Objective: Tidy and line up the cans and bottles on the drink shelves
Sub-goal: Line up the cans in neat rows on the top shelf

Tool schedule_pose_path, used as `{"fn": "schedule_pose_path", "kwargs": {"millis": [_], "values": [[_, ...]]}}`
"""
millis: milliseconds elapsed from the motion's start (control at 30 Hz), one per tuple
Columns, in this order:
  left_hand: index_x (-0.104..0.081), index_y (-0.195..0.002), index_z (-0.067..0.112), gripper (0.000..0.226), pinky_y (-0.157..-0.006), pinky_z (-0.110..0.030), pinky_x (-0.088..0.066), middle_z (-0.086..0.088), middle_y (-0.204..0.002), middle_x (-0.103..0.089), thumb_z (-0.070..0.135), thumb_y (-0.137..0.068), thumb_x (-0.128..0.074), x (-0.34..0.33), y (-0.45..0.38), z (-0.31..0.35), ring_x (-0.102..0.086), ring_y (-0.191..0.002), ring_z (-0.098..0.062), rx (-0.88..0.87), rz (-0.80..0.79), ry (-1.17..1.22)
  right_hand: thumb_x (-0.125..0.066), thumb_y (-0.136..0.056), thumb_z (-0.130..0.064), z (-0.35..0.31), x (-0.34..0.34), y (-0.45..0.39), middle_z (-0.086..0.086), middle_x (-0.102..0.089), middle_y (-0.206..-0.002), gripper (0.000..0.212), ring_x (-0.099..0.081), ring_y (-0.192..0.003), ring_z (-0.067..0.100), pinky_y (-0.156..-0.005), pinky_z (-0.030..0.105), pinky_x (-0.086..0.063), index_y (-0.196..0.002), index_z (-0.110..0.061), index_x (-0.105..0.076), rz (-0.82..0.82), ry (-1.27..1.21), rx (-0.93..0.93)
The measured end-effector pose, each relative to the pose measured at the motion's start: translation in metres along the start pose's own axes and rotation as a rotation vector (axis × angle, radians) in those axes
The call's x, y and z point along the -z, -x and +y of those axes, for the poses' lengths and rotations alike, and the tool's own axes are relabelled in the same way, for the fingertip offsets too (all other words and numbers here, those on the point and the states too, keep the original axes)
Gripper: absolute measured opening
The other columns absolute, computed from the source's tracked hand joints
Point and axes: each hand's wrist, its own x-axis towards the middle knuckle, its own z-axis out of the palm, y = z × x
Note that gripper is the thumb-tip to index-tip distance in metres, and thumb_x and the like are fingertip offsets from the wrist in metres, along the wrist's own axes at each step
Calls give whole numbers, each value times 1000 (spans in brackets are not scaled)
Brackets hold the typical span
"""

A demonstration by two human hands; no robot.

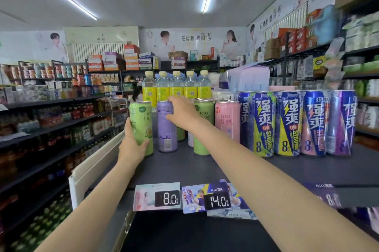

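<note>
On the dark top shelf (184,167) stand slim cans. My left hand (132,143) wraps the lower part of a light green can (141,120) at the shelf's left end. My right hand (182,113) grips the upper part of a purple can (166,136) beside it. Further right stand another green can (202,128) and a pink can (227,120). A row of tall blue and purple cans (295,124) fills the right side. Behind them, several bottles with yellow labels (176,85) stand in a line.
Price tags reading 8.0 (156,197) and 14.0 (207,197) hang on the shelf's front edge. A white side panel (92,169) borders the shelf on the left. Across the aisle at left, dark shelves (51,124) hold bottled drinks.
</note>
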Motion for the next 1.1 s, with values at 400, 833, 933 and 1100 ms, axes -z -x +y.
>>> {"fn": "schedule_pose_path", "kwargs": {"millis": [400, 833, 933, 1100], "values": [[-7, -149, 20, 80, -99, -34, -34, -10, -145, -39, 6, -89, -58, 0, 0, 1, -43, -127, -31, -3, -5, 15, -73, -80, -24, -15, 18, -27, 18, -45, -127, 47, -54, -95, 27, -80, 35, -47, -115, -1, -51, -152, 418, 159], [-8, -149, 20, 81, -103, -37, -34, -8, -146, -38, 5, -88, -59, 1, -1, 0, -42, -128, -30, -2, -6, 43, -76, -76, -19, 2, 26, -16, 12, -41, -121, 47, -46, -110, 29, -90, 36, -44, -113, -2, -53, -98, 531, 275], [-8, -149, 21, 81, -103, -38, -35, -8, -147, -38, 5, -88, -59, 0, -2, -2, -43, -128, -30, -3, -5, 41, -79, -73, -18, 2, 26, -15, 10, -45, -119, 54, -49, -106, 27, -83, 33, -44, -116, -4, -49, -131, 571, 283], [-8, -149, 22, 81, -103, -38, -34, -7, -146, -38, 5, -88, -59, -1, -3, -2, -43, -127, -30, -3, -1, 37, -74, -76, -2, 8, 22, -14, 12, -53, -112, 49, -52, -104, 28, -77, 34, -42, -117, -3, -46, -80, 614, 294]]}}
